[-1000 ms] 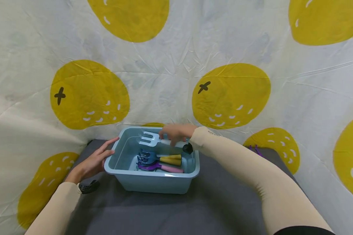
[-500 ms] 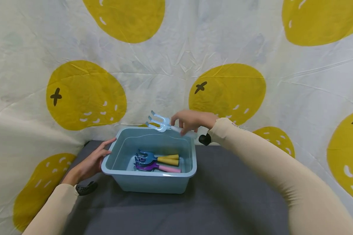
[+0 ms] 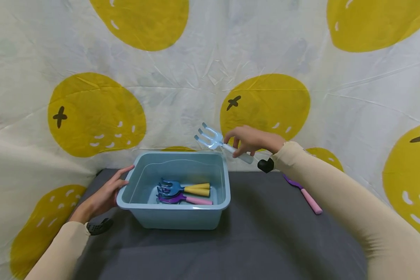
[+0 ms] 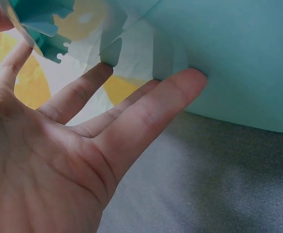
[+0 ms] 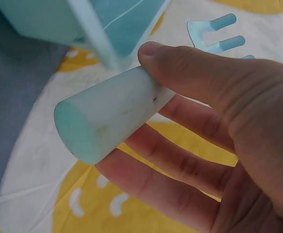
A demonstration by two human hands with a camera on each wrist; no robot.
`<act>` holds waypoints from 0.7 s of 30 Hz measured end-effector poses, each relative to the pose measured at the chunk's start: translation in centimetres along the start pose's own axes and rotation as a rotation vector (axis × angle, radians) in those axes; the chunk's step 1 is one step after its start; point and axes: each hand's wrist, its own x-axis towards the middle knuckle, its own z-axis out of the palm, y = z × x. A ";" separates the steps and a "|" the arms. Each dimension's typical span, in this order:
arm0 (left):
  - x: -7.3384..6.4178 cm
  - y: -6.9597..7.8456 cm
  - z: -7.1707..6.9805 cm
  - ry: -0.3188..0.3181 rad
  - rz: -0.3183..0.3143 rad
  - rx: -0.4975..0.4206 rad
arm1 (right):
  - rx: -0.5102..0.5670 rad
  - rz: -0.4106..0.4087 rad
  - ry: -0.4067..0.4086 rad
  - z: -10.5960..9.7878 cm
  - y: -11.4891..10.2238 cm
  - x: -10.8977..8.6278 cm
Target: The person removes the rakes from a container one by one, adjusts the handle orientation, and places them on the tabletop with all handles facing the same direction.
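My right hand point(image 3: 253, 140) pinches the pale handle of a light blue garden hand fork point(image 3: 213, 140) in the air, just beyond the right rim of a blue plastic basin point(image 3: 182, 217). In the right wrist view, thumb and fingers lie around the thick handle point(image 5: 107, 114), its tines pointing away. My left hand point(image 3: 105, 198) rests against the basin's left side; the left wrist view shows its fingers point(image 4: 151, 114) fairly straight, with tips on the outer wall. Inside the basin lie blue garden forks with yellow handles point(image 3: 199, 189) and a purple one with a pink handle point(image 3: 199, 200).
Right of the basin, on the dark grey cloth point(image 3: 231, 249), lies another purple tool with a pink handle point(image 3: 311, 201), partly behind my right sleeve point(image 3: 329, 194). A white curtain point(image 3: 182, 105) with yellow fruit prints hangs directly behind the basin.
My right hand has lifted the light blue fork up out of the basin and carried it right past the rim. The left hand stays on the basin's side.
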 end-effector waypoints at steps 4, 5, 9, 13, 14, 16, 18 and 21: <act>-0.1 0.0 0.1 0.005 0.008 0.011 | 0.028 0.026 0.019 0.2 2.0 -1.3; -0.1 0.0 0.2 0.005 0.007 0.011 | 0.032 0.032 0.023 0.3 2.6 -1.6; -0.3 0.1 0.2 0.008 0.008 0.011 | 0.067 0.049 0.039 0.6 4.5 -2.8; -0.3 0.0 0.1 0.006 0.019 0.019 | 0.100 0.080 0.059 1.2 6.6 -3.9; -0.3 0.0 0.1 0.005 0.020 0.021 | 0.106 0.086 0.063 1.4 7.2 -4.2; -0.2 0.0 0.1 0.002 0.019 0.018 | 0.117 0.102 0.073 1.8 8.3 -4.8; -0.1 0.0 0.1 0.001 0.017 0.015 | 0.124 0.112 0.082 2.3 9.2 -5.4; -0.1 -0.1 0.1 0.002 0.011 0.009 | 0.146 0.133 0.098 3.0 10.5 -6.3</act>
